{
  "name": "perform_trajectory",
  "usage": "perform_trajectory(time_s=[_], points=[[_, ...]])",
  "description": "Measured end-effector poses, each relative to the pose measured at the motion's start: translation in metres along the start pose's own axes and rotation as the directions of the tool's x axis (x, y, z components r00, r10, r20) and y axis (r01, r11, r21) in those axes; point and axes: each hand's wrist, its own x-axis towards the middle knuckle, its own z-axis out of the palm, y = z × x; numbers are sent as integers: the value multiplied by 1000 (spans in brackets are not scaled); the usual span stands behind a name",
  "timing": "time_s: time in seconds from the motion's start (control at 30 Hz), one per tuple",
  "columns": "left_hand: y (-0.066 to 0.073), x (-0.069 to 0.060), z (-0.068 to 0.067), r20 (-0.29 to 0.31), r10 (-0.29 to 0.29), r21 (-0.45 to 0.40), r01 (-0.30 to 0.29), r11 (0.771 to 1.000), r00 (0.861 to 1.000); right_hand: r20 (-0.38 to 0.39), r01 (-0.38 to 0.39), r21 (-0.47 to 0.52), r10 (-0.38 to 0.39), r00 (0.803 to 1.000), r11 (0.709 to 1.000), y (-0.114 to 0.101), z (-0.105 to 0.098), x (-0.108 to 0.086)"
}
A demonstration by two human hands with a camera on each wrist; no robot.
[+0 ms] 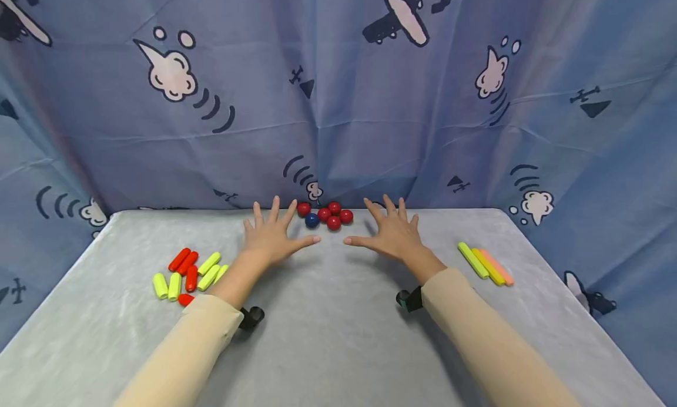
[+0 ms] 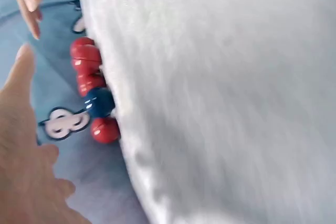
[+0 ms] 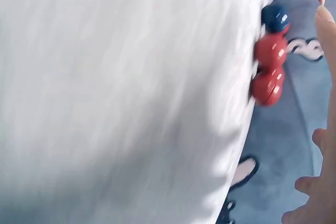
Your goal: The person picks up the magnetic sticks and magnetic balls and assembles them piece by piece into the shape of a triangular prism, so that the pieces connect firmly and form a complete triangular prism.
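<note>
My left hand [image 1: 270, 239] is held over the far middle of the table, fingers spread and thumb stretched inward. Mirroring it, my right hand [image 1: 394, 236] has its fingers fanned out too, and neither hand holds anything. Between and beyond them, near the back edge, sits a cluster of several shiny red balls [image 1: 334, 223] with one dark blue ball [image 1: 312, 220] at its left front. The left wrist view shows the blue ball [image 2: 99, 102] among red ones; in the right wrist view, the blue ball [image 3: 275, 18] appears above red balls [image 3: 270, 51].
To the left lie several short red sticks [image 1: 179, 259] and yellow-green sticks [image 1: 209, 262], some partly hidden by my left forearm. On the right, a yellow-green stick [image 1: 473, 260], a yellow stick [image 1: 489, 267] and a salmon stick [image 1: 497, 267] lie side by side. A blue patterned curtain [image 1: 349, 90] hangs behind the grey-white table [image 1: 328, 336].
</note>
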Motion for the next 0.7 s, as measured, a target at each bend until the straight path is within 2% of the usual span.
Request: perform_trajectory(time_s=[0.13, 0.27, 0.33, 0.43, 0.53, 0.63, 0.7], points=[[-13, -24, -19, -95, 57, -42, -61, 997, 994, -111, 63, 68, -55, 992, 996, -13, 0, -1], [-34, -52, -32, -134, 59, -120, -75, 990, 989, -201, 136, 174, -100, 974, 975, -27, 3, -2], [-46, -66, -35, -134, 35, -178, -59, 982, 990, -218, 179, 246, -126, 968, 952, -33, 4, -1], [-64, -82, -36, -142, -10, -261, -28, 965, 990, -228, 244, 380, -165, 959, 892, -44, 7, 3], [-78, -91, -31, -147, -54, -322, 4, 947, 988, -260, 295, 515, -181, 948, 805, -54, 12, 8], [-86, -95, -23, -144, -63, -325, 13, 946, 988, -327, 330, 593, -155, 932, 735, -64, 22, 12], [-88, -97, -17, -149, -55, -291, 9, 957, 987, -383, 353, 611, -126, 915, 708, -67, 33, 13]])
